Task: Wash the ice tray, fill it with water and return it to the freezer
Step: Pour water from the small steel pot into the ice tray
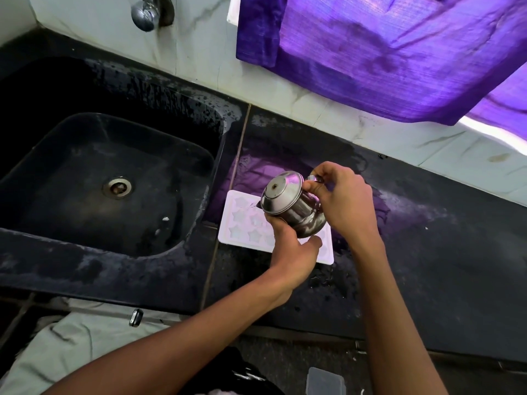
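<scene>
Both hands grip a steel kettle (pixel 291 205) tilted over the white ice tray (pixel 242 220): the right hand (pixel 345 203) clamped on its handle, the left hand (pixel 293 252) cupped under its belly, the tray flat on the counter (pixel 427 252) just beneath them
</scene>
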